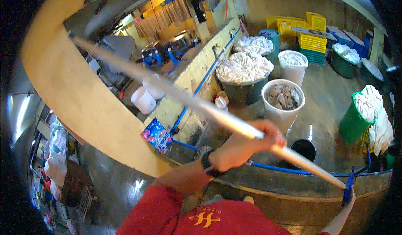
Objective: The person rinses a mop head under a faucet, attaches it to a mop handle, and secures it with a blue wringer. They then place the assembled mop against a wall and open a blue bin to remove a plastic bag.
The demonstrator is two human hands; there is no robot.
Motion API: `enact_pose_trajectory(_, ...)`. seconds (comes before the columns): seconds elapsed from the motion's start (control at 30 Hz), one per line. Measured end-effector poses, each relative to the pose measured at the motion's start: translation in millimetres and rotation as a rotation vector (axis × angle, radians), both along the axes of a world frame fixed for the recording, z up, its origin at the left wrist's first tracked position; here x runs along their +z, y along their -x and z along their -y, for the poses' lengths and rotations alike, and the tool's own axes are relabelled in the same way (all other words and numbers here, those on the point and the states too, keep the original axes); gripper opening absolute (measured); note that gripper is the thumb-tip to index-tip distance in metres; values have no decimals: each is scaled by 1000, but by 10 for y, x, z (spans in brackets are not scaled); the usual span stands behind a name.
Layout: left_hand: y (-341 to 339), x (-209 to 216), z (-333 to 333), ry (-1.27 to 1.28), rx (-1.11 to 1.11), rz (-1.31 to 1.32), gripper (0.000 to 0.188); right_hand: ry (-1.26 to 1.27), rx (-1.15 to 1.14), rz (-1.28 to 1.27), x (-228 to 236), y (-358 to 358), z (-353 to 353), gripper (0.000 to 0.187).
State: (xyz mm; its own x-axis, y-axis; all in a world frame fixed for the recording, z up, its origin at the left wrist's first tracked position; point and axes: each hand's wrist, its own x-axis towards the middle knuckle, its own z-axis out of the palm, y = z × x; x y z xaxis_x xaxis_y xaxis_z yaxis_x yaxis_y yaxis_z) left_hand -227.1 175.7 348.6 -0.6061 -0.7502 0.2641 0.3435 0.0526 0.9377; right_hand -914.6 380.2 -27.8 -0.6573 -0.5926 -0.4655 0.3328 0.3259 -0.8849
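A long pale pole [201, 105] slants across the view from the upper left down to the lower right, its far end blurred. My left hand [247, 145], with a dark band on the wrist, is closed around it in front of my chest. At the lower right, my right hand [351, 196] grips a flat blue piece [348, 185] at the pole's near end. Its exact kind is hard to make out, and the fingers are partly hidden behind it. Beneath the pole stands a black bucket [303, 150].
Beyond a low ledge with a blue pipe [284, 169] stand a white bucket [268, 103] of brownish cloth, a tub of white laundry [245, 67] and a green bin [351, 122]. Yellow crates [313, 42] are stacked behind. A curved yellow wall [96, 105] rises left.
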Motion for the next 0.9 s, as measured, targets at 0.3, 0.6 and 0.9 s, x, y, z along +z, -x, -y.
enact_pose_trajectory(0.3,1124,-989,1191,-568,44,-172,24,2,-201,-389,1039,-313,-847,51)
enact_pose_trajectory(0.6,1944,-2401,1331,-950,-60,-339,19,120,-367,-1002,3247,-1390,-1024,50)
enact_pose_trajectory(0.9,1789,-2567,1603,-1045,-110,-396,23,182,-19,-1145,4187,-2448,648,49)
